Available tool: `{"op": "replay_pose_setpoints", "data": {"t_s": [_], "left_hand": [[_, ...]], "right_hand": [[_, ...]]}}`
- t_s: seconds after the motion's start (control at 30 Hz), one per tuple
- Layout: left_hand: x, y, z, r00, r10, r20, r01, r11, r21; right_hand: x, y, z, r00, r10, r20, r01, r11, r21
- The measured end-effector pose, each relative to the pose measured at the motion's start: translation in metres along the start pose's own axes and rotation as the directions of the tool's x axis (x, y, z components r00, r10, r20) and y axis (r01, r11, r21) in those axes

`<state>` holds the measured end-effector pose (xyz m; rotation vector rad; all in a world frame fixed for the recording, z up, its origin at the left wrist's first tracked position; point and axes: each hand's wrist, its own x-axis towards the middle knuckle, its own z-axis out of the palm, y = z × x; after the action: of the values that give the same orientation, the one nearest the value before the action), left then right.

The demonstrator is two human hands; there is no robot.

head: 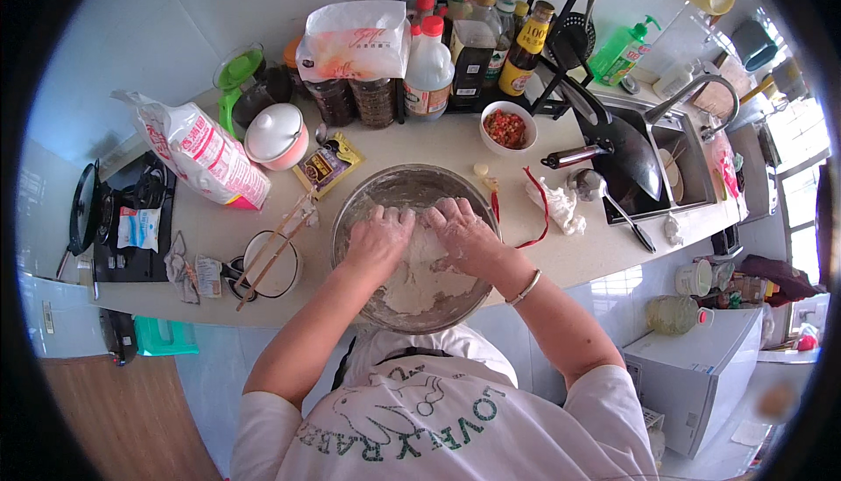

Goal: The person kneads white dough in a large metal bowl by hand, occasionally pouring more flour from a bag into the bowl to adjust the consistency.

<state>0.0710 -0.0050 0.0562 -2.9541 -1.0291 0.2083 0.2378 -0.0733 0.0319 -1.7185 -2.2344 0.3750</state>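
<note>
A large stainless steel mixing bowl (pixel 427 180) stands at the counter's front edge, just before me. Inside it lies pale, floury dough (pixel 417 287), with dry flour and smears on the bowl's wall. My left hand (pixel 381 236) is in the left half of the bowl, its floured fingers curled into the dough. On the other side, my right hand (pixel 462 234) also grips the dough, with bits of it stuck to the fingers. A bracelet (pixel 525 288) circles my right wrist. Both sets of fingertips are partly hidden in the dough.
Left of the bowl, wooden chopsticks (pixel 279 254) lie across a white enamel bowl (pixel 271 277). Behind are a flour bag (pixel 204 152), a lidded pot (pixel 276 136) and a yellow packet (pixel 328 164). Chopped chilies fill a white bowl (pixel 508 127). A ladle (pixel 614 202) and wok (pixel 631 152) lie right.
</note>
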Motion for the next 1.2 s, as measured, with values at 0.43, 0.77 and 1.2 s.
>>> {"op": "replay_pose_setpoints", "data": {"t_s": [0.43, 0.77, 1.2], "left_hand": [[-0.043, -0.005, -0.013, 0.921, 0.103, -0.375, -0.157, 0.981, -0.115], [-0.059, 0.003, 0.029, 0.958, 0.092, 0.272, -0.039, 0.98, -0.195], [-0.039, 0.018, 0.049, 0.945, 0.134, 0.297, -0.019, 0.932, -0.362]], "right_hand": [[-0.007, 0.026, -0.026, 0.967, -0.131, 0.218, 0.156, 0.983, -0.097], [-0.026, -0.029, -0.017, 0.832, 0.19, 0.522, 0.085, 0.885, -0.458], [-0.028, -0.025, 0.018, 0.893, 0.051, 0.447, 0.041, 0.98, -0.194]]}}
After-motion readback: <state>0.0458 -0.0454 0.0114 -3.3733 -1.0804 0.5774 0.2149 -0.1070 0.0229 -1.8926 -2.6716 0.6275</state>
